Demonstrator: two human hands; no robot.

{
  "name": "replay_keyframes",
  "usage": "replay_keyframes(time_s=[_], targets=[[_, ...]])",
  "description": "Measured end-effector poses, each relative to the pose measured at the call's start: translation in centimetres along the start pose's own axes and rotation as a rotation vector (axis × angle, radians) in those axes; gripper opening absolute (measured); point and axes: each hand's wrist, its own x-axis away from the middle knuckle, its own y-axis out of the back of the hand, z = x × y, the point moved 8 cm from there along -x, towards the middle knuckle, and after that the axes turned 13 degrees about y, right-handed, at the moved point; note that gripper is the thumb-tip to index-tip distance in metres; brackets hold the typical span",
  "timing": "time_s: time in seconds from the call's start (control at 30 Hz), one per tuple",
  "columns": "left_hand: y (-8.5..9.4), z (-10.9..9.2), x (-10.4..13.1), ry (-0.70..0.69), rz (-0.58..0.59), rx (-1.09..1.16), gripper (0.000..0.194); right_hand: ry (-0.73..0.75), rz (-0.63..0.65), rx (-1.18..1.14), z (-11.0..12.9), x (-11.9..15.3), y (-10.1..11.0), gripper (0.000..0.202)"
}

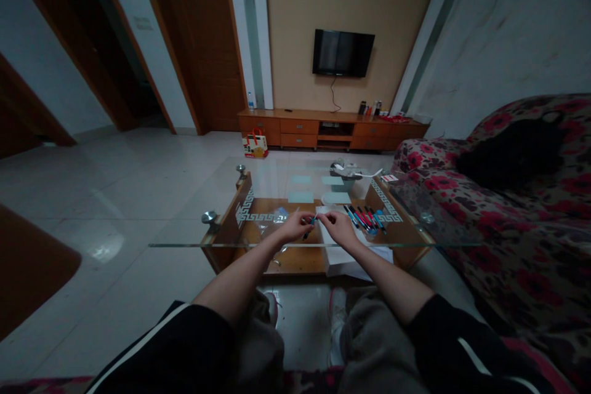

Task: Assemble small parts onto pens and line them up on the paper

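Note:
Over the glass tabletop (184,212), my left hand (297,226) is closed round a small blue and dark pen (313,221). My right hand (338,226) meets it from the right, its fingers pinched at the pen's end. The fingertips of both hands nearly touch. Just right of my right hand lies a row of several pens (364,217), blue, black and red. Clear plastic wrapping (268,229) is beside my left hand. Below my right hand, a white box (337,263) shows through the glass.
Metal glass supports (209,217) stand at the table's corners. Towards the back right is a bin (346,175) with a white bag. A flowered sofa (517,215) is on the right. Beyond the table are a paper bag (255,144) and a TV cabinet (300,126).

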Motion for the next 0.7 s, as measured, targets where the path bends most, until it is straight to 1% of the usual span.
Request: replay_keyframes(time_s=[0.1, 0.2, 0.27, 0.37, 0.5, 0.7], targets=[[0.5, 0.9, -0.5, 0.023, -0.058, 0.010, 0.038, -0.041, 0.137, 0.154, -0.6, 0.2, -0.4, 0.043], [0.8, 1.4, -0.7, 0.027, -0.078, 0.038, 0.036, -0.084, 0.322, 0.266, -1.4, 1.0, -1.5, 0.031], [1.0, 1.5, -0.8, 0.022, -0.103, 0.042, 0.032, -0.104, 0.400, 0.306, -1.8, 1.6, -2.2, 0.025], [1.1, 1.4, -0.7, 0.003, -0.124, 0.019, 0.026, -0.101, 0.453, 0.344, -2.3, 2.3, -2.9, 0.034], [0.7, 1.1, -0.6, -0.017, -0.086, 0.007, 0.023, -0.100, 0.501, 0.380, -3.1, 2.6, -3.4, 0.044], [1.0, 1.4, -0.2, 0.000, -0.098, 0.028, 0.023, -0.103, 0.519, 0.408, -3.9, 2.4, -3.6, 0.040]])
